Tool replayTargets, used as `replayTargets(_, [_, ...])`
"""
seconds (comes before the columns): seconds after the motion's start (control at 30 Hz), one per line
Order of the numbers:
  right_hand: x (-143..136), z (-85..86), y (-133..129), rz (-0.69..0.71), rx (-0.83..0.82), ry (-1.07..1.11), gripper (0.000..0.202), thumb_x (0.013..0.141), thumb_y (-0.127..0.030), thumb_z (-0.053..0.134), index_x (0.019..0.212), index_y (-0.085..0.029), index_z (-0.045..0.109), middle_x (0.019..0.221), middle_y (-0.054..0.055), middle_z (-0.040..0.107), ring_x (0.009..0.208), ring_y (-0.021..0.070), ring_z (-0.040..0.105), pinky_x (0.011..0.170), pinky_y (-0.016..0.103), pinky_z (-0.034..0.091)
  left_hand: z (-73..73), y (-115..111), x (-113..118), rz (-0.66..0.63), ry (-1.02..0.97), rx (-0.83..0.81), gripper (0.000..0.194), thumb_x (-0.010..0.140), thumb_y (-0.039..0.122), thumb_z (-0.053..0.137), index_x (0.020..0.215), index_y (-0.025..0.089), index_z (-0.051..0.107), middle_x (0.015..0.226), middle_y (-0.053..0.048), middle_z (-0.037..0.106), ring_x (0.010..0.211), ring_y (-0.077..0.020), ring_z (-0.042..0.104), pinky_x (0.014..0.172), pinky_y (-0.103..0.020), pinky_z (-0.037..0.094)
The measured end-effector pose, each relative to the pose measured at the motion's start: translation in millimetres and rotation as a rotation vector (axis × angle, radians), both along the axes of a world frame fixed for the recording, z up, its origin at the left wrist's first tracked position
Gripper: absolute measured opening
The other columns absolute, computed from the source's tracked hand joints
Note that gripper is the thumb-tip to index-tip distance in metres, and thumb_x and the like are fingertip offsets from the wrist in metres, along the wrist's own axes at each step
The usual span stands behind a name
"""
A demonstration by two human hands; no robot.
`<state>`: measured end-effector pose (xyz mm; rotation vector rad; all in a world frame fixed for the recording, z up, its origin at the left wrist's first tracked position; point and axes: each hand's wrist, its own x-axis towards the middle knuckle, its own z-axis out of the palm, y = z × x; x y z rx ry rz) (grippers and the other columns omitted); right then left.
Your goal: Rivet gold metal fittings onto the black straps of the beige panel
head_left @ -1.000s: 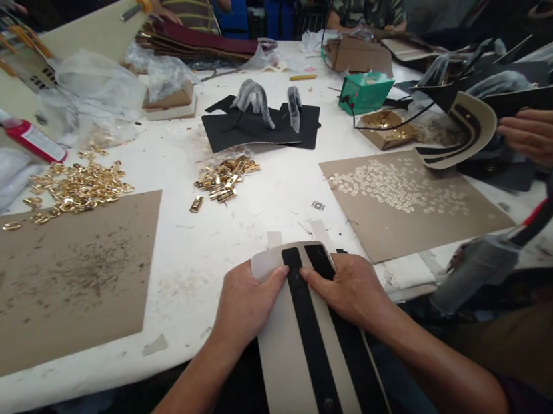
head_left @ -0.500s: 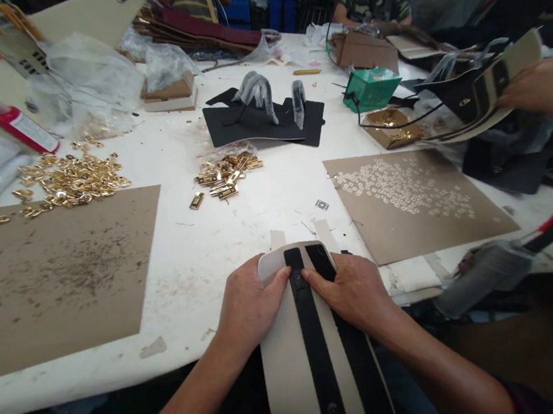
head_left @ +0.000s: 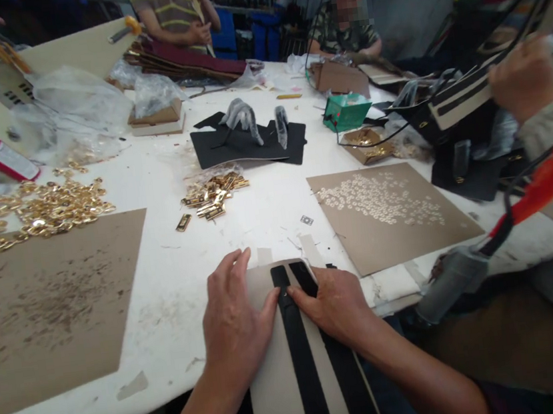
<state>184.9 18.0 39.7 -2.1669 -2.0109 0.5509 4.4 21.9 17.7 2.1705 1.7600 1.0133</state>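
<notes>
- Left hand point(head_left: 232, 313): lay spread at the panel's far left edge, its fingers raised and its thumb on a black strip; it was not clenched.
- Right hand point(head_left: 336, 300): grasped the panel's right edge, its thumb pressed on the same strip beside the left thumb.
- Beige panel point(head_left: 274, 395): extended from the near edge of the table toward the wearer, between the two hands; it bore two lengthwise black strips point(head_left: 302, 358).
- White table point(head_left: 180, 326): carried a brown board point(head_left: 46, 343) at left and a second board point(head_left: 362, 250) at right, the latter strewn with small pale rings point(head_left: 376, 201).
- Gold fittings: a heap of rounded pieces point(head_left: 55, 207) lay at left, partly on the left board; rectangular plates point(head_left: 214, 194) lay beyond the panel.
- Farther off: black sheets point(head_left: 239, 148) lay mid-table, a green box point(head_left: 348, 112) to their right.
- At right: a co-worker's hand point(head_left: 525, 79) held a striped piece point(head_left: 462, 100).
</notes>
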Motion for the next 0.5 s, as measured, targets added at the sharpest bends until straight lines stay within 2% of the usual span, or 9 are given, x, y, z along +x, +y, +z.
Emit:
replayTargets(0.03, [0.2,-0.4,0.5,0.004,0.000,0.006,0.034,0.092,-0.053,0.059,0.099,-0.026,0.077,0.092,0.007,0.078,0.089,0.0294,0.074,0.071,0.033,0.043,0.1,-1.5,0.4,-0.034,0.044,0.084,0.059,0.089,0.028,0.071,0.143,0.014,0.050,0.147,-0.018,0.051,0.136,-0.0345,0.048,0.114,-0.052,0.041])
replayTargets(0.1, [1.0,-1.5,1.8,0.015,0.004,0.024,0.032,0.092,-0.053,0.058,0.102,-0.028,0.076,0.096,0.006,0.078,0.092,0.0297,0.074,0.074,0.034,0.046,-1.9,-4.0,1.5,-0.157,0.069,0.165,0.039,0.095,0.028,0.064,0.132,0.018,0.058,0.140,-0.013,0.058,0.132,-0.0319,0.052,0.112,-0.051,0.043])
replayTargets(0.2, [2.8,-2.4,4.6,0.019,0.013,0.054,0.032,0.091,-0.052,0.059,0.103,-0.028,0.075,0.098,0.006,0.078,0.095,0.0300,0.073,0.079,0.037,0.050,-12.6,-6.4,2.7,-0.303,0.021,0.148,0.023,0.098,0.032,0.059,0.118,0.022,0.064,0.124,-0.007,0.067,0.119,-0.0261,0.060,0.102,-0.044,0.050])
replayTargets(0.37, [6.6,0.6,4.5,0.000,0.066,0.200,0.035,0.087,-0.051,0.064,0.109,-0.025,0.073,0.102,0.008,0.077,0.099,0.0321,0.072,0.087,0.043,0.054,-36.2,-2.8,-2.1,-0.276,-0.049,0.114,0.031,0.096,0.050,0.060,0.113,0.026,0.070,0.122,-0.005,0.070,0.117,-0.0290,0.061,0.100,-0.048,0.051])
replayTargets(0.43, [11.8,4.4,-3.0,-0.031,0.180,0.328,0.047,0.082,-0.045,0.072,0.124,-0.025,0.067,0.114,0.008,0.073,0.104,0.0303,0.070,0.090,0.043,0.055,-40.8,1.3,-4.5,-0.268,-0.051,0.083,0.035,0.094,0.056,0.061,0.110,0.028,0.072,0.121,-0.005,0.071,0.116,-0.0301,0.063,0.100,-0.050,0.052])
replayTargets(0.5, [23.3,11.4,-18.8,-0.055,0.376,0.479,0.062,0.078,-0.035,0.076,0.137,-0.025,0.059,0.123,0.008,0.069,0.103,0.0251,0.069,0.087,0.037,0.057,-43.0,5.8,-5.8,-0.256,-0.052,0.053,0.038,0.091,0.061,0.061,0.107,0.030,0.074,0.119,-0.004,0.073,0.115,-0.0312,0.064,0.100,-0.052,0.053])
